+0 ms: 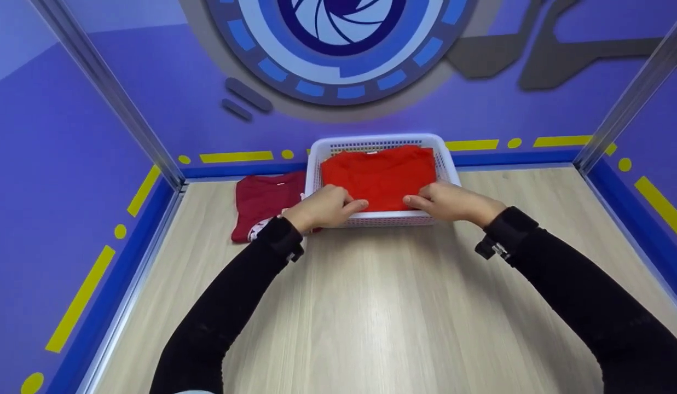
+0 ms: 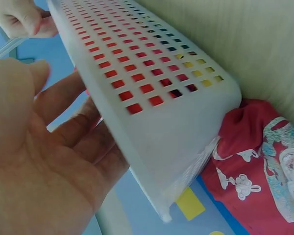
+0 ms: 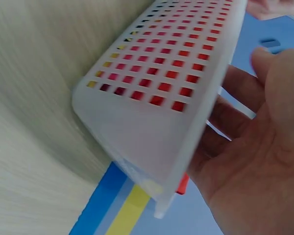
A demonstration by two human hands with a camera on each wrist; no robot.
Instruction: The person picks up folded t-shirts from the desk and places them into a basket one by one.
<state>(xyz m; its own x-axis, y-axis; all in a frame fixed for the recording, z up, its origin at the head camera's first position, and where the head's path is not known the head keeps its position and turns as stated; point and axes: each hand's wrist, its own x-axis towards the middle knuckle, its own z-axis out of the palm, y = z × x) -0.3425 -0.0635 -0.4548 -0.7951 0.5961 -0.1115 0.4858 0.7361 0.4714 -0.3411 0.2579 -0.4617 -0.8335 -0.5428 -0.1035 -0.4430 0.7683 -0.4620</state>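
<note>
A folded bright red shirt (image 1: 379, 175) lies in a white perforated basket (image 1: 446, 158) at the back of the table. Both hands reach over the basket's near rim. My left hand (image 1: 343, 206) rests its fingers on the shirt's near left edge. On the near right edge lie the fingers of my right hand (image 1: 423, 201). In the left wrist view the left palm (image 2: 34, 161) is spread beside the basket wall (image 2: 152, 88). The right wrist view shows the right palm (image 3: 255, 147) likewise spread against the basket (image 3: 152, 98), with a red corner (image 3: 183, 183) showing below.
A folded dark red garment with white print (image 1: 259, 202) lies on the wooden table (image 1: 371, 306) just left of the basket, also seen as the dark red garment (image 2: 255, 161) in the left wrist view. Purple walls and metal posts (image 1: 628, 104) enclose the table.
</note>
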